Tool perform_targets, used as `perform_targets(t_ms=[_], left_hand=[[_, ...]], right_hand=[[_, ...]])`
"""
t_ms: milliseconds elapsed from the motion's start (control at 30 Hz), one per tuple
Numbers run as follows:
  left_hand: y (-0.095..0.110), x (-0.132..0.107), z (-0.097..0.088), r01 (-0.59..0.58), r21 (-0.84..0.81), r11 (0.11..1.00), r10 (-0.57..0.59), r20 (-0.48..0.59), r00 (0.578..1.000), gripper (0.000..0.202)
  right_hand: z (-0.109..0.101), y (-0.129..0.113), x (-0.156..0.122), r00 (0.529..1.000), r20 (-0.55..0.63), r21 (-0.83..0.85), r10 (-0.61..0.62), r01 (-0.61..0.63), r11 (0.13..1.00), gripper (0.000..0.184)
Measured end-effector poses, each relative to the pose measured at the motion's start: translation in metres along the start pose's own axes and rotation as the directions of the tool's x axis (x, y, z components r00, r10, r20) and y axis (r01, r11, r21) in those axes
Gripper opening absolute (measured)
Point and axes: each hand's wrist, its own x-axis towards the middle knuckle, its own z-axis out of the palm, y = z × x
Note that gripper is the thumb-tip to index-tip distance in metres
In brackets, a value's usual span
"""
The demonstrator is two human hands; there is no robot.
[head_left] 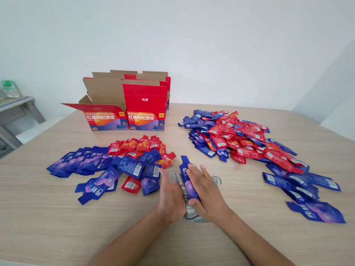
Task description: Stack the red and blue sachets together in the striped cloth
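Where right hand (pixel 207 192) rests, blue pouch (pixel 189 185) beneath

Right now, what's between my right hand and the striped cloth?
In the head view, a blue sachet lies between them: it rests on the striped cloth, partly covered by your flat right hand.

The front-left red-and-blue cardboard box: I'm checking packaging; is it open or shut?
Open: this box has a red flap jutting outward.
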Motion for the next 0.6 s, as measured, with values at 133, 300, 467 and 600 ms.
perform_targets(t_ms=[133, 300, 467, 600], left_hand=[[0.008, 0.001, -0.002, -0.044, -0.049, 0.998, 0.047, 0.058, 0.997, 0.100], [0.031, 0.000, -0.002, -0.131, -0.121, 0.984, 0.142, 0.091, 0.986, 0.097], [0.042, -0.003, 0.004, -0.249, -0.091, 0.964, 0.252, 0.032, 0.967, 0.096], [0.028, -0.003, 0.012, -0.241, 0.012, 0.970, 0.241, -0.057, 0.969, 0.094]], right_hand=[[0.001, -0.002, 0.000, 0.999, 0.022, -0.028, -0.032, 0.033, 0.999, 0.095], [-0.005, 0.000, -0.001, 0.987, 0.027, 0.083, -0.161, 0.158, 0.984, 0.089], [-0.009, -0.001, 0.000, 0.958, 0.107, 0.092, -0.265, 0.256, 0.962, 0.091], [-0.011, -0.002, 0.001, 0.976, 0.094, 0.091, -0.196, 0.188, 0.978, 0.089]])
